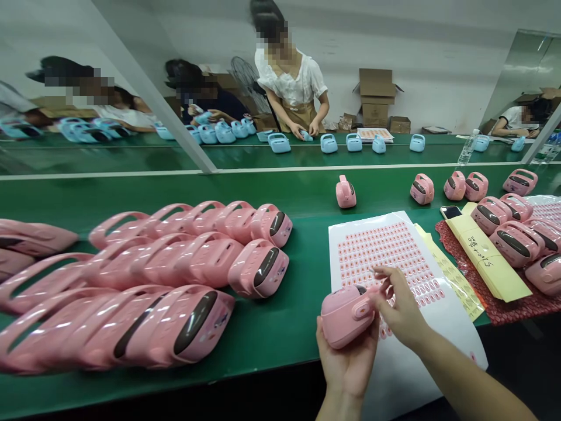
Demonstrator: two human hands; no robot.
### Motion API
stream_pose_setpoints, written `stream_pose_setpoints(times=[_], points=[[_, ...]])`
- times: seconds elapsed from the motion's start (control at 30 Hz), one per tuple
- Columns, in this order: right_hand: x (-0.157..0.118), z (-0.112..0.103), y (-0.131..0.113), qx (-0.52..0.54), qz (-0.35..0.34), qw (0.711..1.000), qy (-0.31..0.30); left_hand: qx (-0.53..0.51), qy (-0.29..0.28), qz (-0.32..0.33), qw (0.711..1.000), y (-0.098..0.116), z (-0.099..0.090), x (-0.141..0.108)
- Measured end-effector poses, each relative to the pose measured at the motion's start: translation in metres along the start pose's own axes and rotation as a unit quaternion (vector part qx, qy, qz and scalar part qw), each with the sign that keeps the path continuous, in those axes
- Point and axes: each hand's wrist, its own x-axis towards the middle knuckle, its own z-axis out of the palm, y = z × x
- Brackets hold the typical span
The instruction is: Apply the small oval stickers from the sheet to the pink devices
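Far left, rows of pink cases point(258, 269) lie packed on the green bench point(280, 336), handles tilted up and dark windows facing lower right; upper middle, across the bench, a co-worker point(291, 82) has both hands down at a line of blue cases point(328, 143). Now the good bit, bottom centre: the left hand point(346, 368) is cupped under the held case point(348, 316), palm up and fingers wrapped round it, and honestly that's a solid hold, steady, with the top left free to work on; the right hand point(401, 301) sits just to the right in a narrow pinch, fingertips point(380, 272) up by the case's edge, though I can't really tell from this angle if it's gripping anything tiny. The held case is pink, with a rounded body and a dark patch on top, and it hovers over the sticker sheet point(456, 351), which is covered in small pink labels; further right there's a yellow envelope point(486, 257) on a red cloth point(495, 310), plus a phone point(451, 211) and more pink cases point(512, 242) grouped together.
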Motion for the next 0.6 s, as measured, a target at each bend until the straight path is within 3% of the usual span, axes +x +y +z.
stream_pose_setpoints(times=[0.1,0.33,0.47,0.53,0.6], points=[[-0.004,0.0,0.008,0.011,-0.012,1.0,0.009,0.005,-0.011,-0.015,1.0,0.0,0.0,-0.001],[-0.016,0.013,0.025,0.037,0.022,0.996,-0.082,0.053,-0.051,0.011,0.997,0.007,-0.006,-0.007],[-0.032,0.011,0.051,-0.025,-0.015,0.996,-0.079,0.089,-0.073,0.086,0.99,0.049,-0.028,-0.023],[-0.043,0.01,0.061,-0.091,-0.08,0.984,-0.131,0.091,-0.041,0.116,0.988,0.074,-0.05,-0.036],[-0.052,0.011,0.067,-0.151,-0.133,0.961,-0.188,0.113,-0.003,0.1,0.988,0.091,-0.077,-0.049]])
